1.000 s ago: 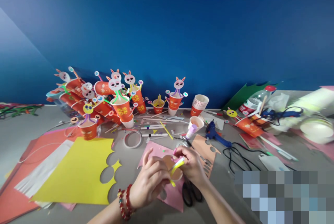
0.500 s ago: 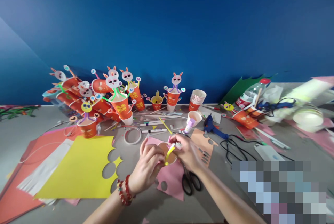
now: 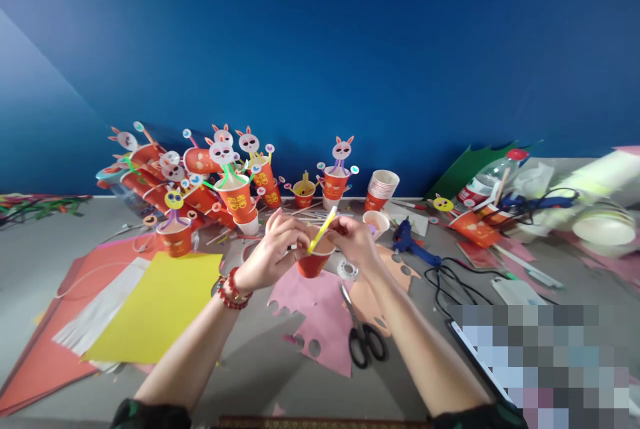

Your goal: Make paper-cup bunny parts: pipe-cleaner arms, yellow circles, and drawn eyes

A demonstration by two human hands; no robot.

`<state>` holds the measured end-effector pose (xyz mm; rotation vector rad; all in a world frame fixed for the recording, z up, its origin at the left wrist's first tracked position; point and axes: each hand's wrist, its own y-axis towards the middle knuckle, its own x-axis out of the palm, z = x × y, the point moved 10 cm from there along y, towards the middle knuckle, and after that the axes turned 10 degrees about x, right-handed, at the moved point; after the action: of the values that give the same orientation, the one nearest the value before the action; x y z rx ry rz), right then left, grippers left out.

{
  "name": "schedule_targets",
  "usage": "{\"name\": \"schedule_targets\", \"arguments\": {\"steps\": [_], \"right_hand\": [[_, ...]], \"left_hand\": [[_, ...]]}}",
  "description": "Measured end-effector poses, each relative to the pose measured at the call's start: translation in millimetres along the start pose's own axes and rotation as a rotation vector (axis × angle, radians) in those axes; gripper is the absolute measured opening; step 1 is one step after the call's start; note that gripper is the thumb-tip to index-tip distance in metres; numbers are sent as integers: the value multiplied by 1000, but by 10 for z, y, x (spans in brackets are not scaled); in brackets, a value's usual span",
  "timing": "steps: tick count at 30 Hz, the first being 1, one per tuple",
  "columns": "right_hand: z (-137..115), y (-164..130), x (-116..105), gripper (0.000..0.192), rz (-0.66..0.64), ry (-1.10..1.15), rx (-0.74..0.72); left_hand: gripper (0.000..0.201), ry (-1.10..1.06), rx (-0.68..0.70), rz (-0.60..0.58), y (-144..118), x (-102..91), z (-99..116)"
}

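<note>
Both hands gripped one red paper cup (image 3: 313, 262) above the pink paper (image 3: 320, 312): left hand (image 3: 270, 252) pinching a yellow strip (image 3: 321, 229) at its rim, right hand (image 3: 356, 242) clasping its far side; scissors (image 3: 363, 332) lay just right of that paper

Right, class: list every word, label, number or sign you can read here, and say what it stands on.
"囍": gold double-happiness sign on the red paper cup behind the hands; it appears to recur on other cups.
Bottle label: red, too blurred to read.
Cup in the hands: no print visible.
</note>
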<state>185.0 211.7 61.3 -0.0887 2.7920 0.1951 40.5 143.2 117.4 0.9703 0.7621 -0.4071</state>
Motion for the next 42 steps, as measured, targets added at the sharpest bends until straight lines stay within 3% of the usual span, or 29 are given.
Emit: {"name": "schedule_targets", "arguments": {"steps": [3, 13, 18, 25, 33, 37, 42], "right_hand": [[-16, 68, -52, 11, 31, 6, 2], [-166, -40, -4, 2, 40, -113, -88], [-219, -39, -34, 6, 32, -83, -108], [-480, -129, -112, 7, 19, -41, -241], [-592, -185, -165, 7, 53, -93, -326], [-623, -205, -113, 7, 5, -76, -350], [-666, -243, -38, 6, -65, -37, -355]], "left_hand": [[10, -16, 6, -17, 48, 6, -102], [10, -18, 106, -81, 13, 38, -52], [12, 59, 121, -51, 43, 40, -20], [10, 134, 216, 10, 72, -48, 232], [10, 100, 263, 85, 40, -70, 278], [15, 51, 272, 142, 16, -79, 288], [37, -4, 213, 157, 19, -88, 221]]}}
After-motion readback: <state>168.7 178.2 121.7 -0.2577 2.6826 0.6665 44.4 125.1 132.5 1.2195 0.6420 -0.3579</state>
